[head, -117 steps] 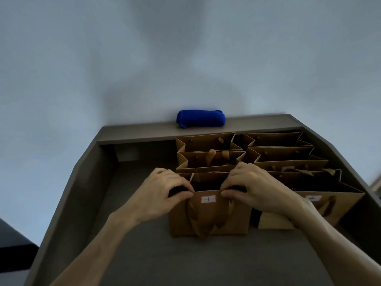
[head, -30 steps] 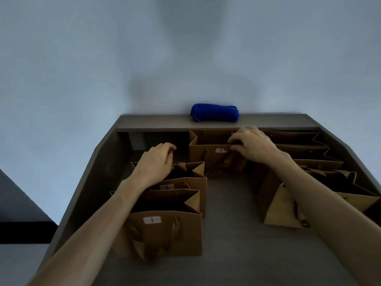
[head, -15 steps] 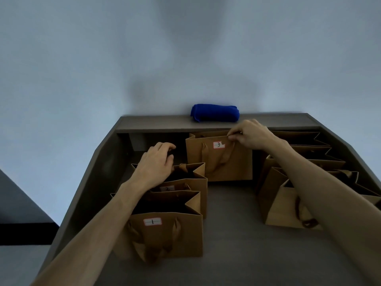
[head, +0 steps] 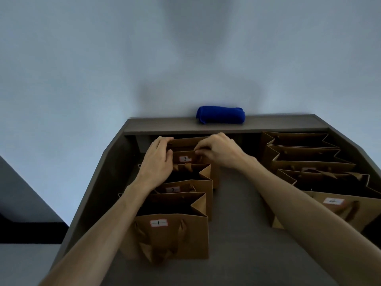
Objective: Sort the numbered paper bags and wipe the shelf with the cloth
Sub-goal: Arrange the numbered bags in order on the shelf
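Observation:
Three brown paper bags stand in a column on the left of the shelf. Bag 1 (head: pixel 171 236) is nearest, bag 2 (head: pixel 185 187) is behind it and bag 3 (head: pixel 185 155) is farthest back. My left hand (head: pixel 158 162) grips the left top edge of bag 3. My right hand (head: pixel 216 151) pinches its right top edge. A rolled blue cloth (head: pixel 220 114) lies on the back ledge.
Several more brown bags (head: pixel 309 162) stand in a column on the right, the nearest one (head: pixel 340 209) with a label I cannot read. The grey shelf (head: pixel 237 203) shows a bare strip between the two columns. A raised ledge (head: pixel 160 125) and the wall close the back.
My right hand has carried bag 3 from the middle back to the left, behind bag 2. My left hand left bag 2 and now grips bag 3.

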Demonstrator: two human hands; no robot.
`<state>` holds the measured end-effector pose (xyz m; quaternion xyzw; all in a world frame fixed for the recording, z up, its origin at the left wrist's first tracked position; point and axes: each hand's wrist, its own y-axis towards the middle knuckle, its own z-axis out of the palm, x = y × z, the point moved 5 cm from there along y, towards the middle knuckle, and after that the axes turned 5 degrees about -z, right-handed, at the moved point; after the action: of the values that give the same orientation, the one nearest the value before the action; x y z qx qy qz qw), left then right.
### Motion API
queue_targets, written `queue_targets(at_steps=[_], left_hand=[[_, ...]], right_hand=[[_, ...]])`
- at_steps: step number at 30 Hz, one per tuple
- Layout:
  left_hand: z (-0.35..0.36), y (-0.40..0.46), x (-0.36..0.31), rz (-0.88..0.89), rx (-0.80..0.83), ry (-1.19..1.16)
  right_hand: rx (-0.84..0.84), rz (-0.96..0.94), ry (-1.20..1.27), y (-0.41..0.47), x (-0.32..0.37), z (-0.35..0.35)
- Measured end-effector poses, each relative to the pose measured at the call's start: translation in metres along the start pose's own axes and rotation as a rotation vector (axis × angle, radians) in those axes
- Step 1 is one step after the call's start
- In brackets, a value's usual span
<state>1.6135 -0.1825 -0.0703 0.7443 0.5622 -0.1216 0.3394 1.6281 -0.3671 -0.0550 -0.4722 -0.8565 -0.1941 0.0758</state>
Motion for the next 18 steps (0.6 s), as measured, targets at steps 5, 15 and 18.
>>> queue_targets(at_steps=[5, 15, 18], left_hand=[[0.0, -0.001, 0.001, -0.025, 0.001, 0.04], [0.012, 0.002, 0.002, -0.013, 0.173, 0.165], [0.012, 0.003, 0.0, -0.01, 0.184, 0.171]], right_hand=[[-0.002, -0.033, 0.089, -0.003, 0.007, 0.017], [-0.425, 0.13, 0.512, -0.04, -0.005, 0.017], [-0.609, 0.374, 0.879, -0.063, -0.022, 0.052]])
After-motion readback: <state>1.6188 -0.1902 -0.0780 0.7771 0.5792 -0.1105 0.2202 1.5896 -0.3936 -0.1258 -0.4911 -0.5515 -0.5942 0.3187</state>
